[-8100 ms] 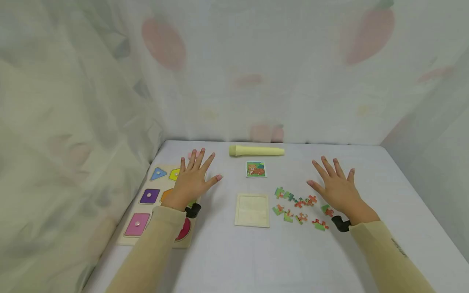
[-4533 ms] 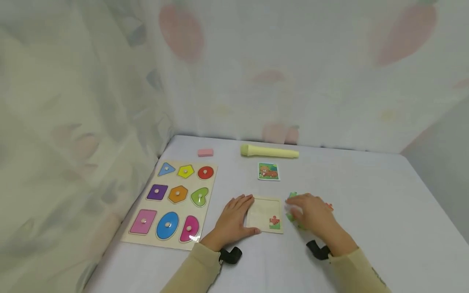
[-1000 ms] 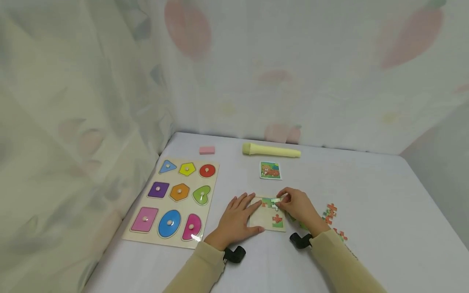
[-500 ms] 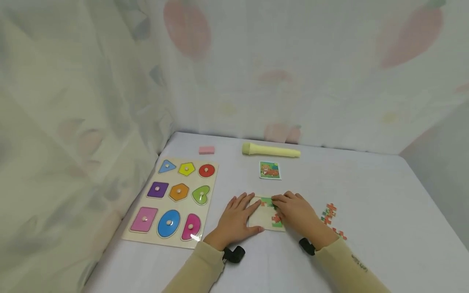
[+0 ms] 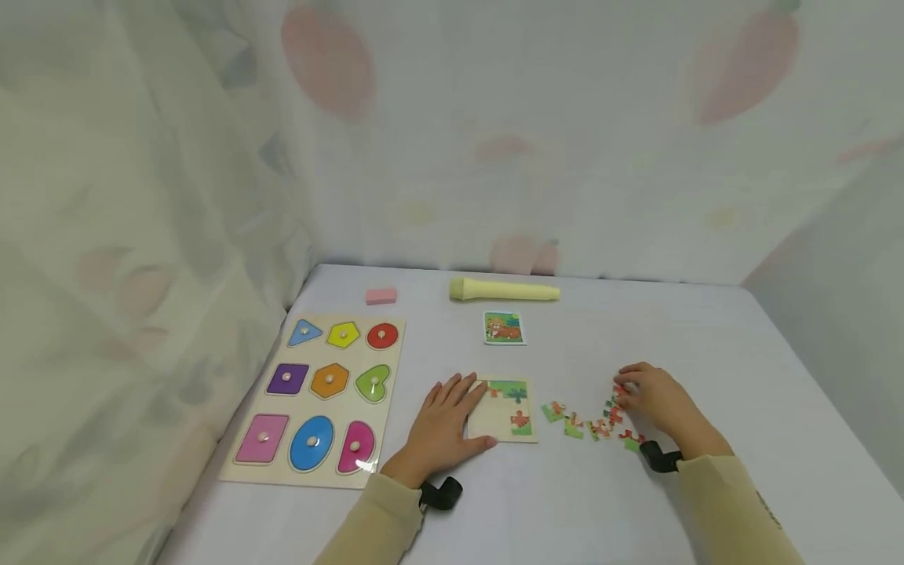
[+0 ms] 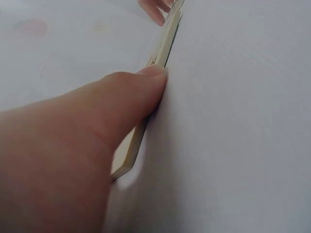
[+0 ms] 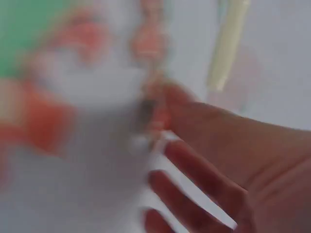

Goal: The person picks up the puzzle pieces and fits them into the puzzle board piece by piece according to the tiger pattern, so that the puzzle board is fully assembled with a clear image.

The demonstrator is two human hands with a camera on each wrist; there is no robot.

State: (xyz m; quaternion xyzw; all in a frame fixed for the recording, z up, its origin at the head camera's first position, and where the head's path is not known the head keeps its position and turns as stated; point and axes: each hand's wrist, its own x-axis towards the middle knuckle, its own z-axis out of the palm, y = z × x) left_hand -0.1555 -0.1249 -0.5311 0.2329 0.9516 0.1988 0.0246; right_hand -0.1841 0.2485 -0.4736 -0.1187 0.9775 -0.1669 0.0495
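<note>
My left hand (image 5: 441, 431) lies spread on the left side of a square wooden puzzle tray (image 5: 487, 438), its thumb (image 6: 146, 82) along the near edge. Green and orange jigsaw pieces (image 5: 518, 391) fill part of the tray's top row, and another piece (image 5: 521, 424) sits at its lower right. Right of the tray, my right hand (image 5: 660, 404) is over the loose pieces, thumb and forefinger pinching an orange puzzle piece (image 7: 159, 116), blurred in the right wrist view. Several loose pieces (image 5: 574, 425) lie between the tray and this hand.
A picture card (image 5: 504, 329) with an animal lies behind the tray, and a pale yellow microphone-shaped stick (image 5: 504, 289) behind that. At left is a knobbed shape board (image 5: 325, 400), with a pink block (image 5: 381, 296) beyond it. Curtains stand at the back and left.
My right hand has set a green piece in the tray's upper right corner, then moved right to the loose pieces. My left hand stays on the tray. The head view has shifted slightly.
</note>
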